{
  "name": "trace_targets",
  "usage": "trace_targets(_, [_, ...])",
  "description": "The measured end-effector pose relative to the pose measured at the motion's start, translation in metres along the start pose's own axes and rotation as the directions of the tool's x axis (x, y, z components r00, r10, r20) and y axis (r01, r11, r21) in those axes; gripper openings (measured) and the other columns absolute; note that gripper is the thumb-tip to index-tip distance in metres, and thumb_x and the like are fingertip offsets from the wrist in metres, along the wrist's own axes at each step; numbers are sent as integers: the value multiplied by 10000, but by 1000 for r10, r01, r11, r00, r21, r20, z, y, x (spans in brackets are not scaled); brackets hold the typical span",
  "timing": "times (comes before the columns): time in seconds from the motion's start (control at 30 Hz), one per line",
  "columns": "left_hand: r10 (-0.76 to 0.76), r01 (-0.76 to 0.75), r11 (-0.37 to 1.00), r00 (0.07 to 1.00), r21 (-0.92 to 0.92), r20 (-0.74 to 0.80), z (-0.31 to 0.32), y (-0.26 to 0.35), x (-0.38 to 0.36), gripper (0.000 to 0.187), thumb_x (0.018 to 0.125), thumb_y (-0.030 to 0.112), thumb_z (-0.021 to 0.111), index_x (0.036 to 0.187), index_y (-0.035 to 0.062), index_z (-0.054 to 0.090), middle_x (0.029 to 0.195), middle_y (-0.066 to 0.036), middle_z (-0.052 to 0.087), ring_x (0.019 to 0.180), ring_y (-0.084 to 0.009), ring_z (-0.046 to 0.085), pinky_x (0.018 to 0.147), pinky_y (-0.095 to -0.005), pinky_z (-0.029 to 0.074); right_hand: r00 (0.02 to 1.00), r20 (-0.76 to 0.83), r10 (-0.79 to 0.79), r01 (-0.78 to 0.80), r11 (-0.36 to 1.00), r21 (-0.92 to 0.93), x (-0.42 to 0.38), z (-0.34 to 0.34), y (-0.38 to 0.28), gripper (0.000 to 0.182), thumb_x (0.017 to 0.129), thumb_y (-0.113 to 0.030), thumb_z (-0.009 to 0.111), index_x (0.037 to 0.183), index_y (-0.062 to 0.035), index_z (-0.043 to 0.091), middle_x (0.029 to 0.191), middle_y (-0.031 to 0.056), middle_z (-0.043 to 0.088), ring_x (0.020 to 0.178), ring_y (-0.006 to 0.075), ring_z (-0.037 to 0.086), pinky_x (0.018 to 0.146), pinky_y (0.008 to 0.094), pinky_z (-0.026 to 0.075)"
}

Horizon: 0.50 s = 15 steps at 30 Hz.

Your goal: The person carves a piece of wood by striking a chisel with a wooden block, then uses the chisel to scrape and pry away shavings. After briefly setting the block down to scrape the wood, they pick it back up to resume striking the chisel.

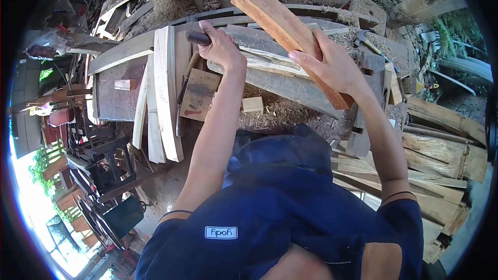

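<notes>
My right hand (pixel 332 67) is closed around a thick reddish-brown wooden beam (pixel 277 18), thumb on top and fingers along its far side. The beam is raised above the workbench and tilted, one end up toward the far left and the other beside my wrist. My left hand (pixel 223 49) is wrapped round a dark round tool handle (pixel 198 38), whose blunt end sticks out to the left. The rest of that tool is hidden behind the hand. Below it, a wooden block (pixel 199 93) with red marks lies on the bench.
Long pale wooden strips (pixel 165 93) hang over the bench's left front. A small wood offcut (pixel 252 104) lies among sawdust. A hammer (pixel 368 41) rests at the bench's right end. Stacked boards (pixel 436 155) stand at the right, dark metal machinery (pixel 104 166) at the left.
</notes>
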<state>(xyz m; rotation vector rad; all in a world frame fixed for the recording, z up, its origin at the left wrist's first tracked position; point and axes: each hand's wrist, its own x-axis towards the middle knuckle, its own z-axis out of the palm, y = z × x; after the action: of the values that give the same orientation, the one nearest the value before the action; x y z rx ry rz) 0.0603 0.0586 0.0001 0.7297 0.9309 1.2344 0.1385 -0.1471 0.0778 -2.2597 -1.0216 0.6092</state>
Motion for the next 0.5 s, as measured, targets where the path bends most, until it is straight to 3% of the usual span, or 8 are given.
trace_targets(0.07, [23, -24, 999, 999, 31, 26, 4, -6, -2, 421, 958, 331, 623, 671, 134, 387, 530, 58, 383, 462, -56, 349, 446, -244, 305, 1000, 5, -8, 8, 1000, -6, 4, -3, -8, 803, 832, -641, 583, 1175, 82, 518, 826, 252, 659, 762, 357, 689, 672, 413, 533])
trace_targets(0.13, [262, -277, 952, 958, 129, 117, 11, -20, -3, 391, 948, 295, 648, 660, 99, 469, 593, 51, 446, 553, -58, 425, 537, -239, 355, 981, -62, -186, 191, 977, 93, 9, -15, -25, 784, 827, -624, 594, 1152, 87, 534, 827, 234, 667, 746, 351, 687, 661, 406, 526])
trace_targets(0.17, [259, -274, 952, 958, 136, 120, 11, -26, -8, 391, 948, 295, 648, 660, 99, 469, 593, 51, 446, 553, -58, 425, 537, -239, 355, 955, -127, -268, 283, 951, 121, 9, -24, -40, 753, 828, -606, 600, 1152, 71, 543, 836, 229, 673, 750, 357, 688, 672, 411, 531])
trace_targets(0.23, [306, -323, 946, 918, 29, 253, 21, -30, -25, 336, 924, 291, 683, 712, 74, 537, 675, 36, 511, 650, -63, 465, 612, -248, 377, 920, -199, -336, 367, 919, 143, 4, -53, -83, 721, 828, -587, 607, 1152, 55, 552, 846, 225, 678, 754, 363, 688, 684, 416, 536])
trace_targets(0.33, [128, -87, 986, 944, -144, 304, 25, -8, -48, 259, 903, 257, 706, 825, 50, 571, 755, 30, 565, 723, -66, 512, 672, -235, 418, 820, -239, -521, 573, 731, 371, -4, -77, -119, 558, 916, -404, 590, 1152, 77, 435, 847, 194, 651, 632, 237, 651, 579, 313, 523])
trace_targets(0.4, [-31, 164, 911, 942, -378, 333, 27, -3, -51, 219, 892, 204, 712, 938, 31, 584, 832, 19, 611, 792, -72, 566, 747, -231, 459, 956, -22, -292, 282, 937, -207, 9, -64, -102, 606, 850, -547, 636, 1158, -31, 554, 890, 197, 658, 843, 346, 644, 728, 398, 491])
trace_targets(0.43, [-24, 158, 911, 942, -380, 334, 23, -6, -47, 219, 892, 204, 712, 938, 31, 584, 832, 19, 611, 792, -72, 566, 747, -231, 459, 954, -24, -298, 287, 935, -207, 13, -58, -93, 606, 850, -547, 636, 1158, -31, 554, 890, 197, 658, 843, 346, 644, 728, 398, 491])
trace_targets(0.5, [311, -289, 950, 885, -116, 346, 17, -13, -36, 208, 884, 175, 711, 975, 28, 594, 887, 1, 627, 835, -77, 582, 773, -246, 472, 950, 23, -311, 292, 860, -419, 19, -54, -84, 566, 829, -492, 640, 1162, -38, 584, 891, 208, 692, 794, 380, 689, 734, 437, 560])
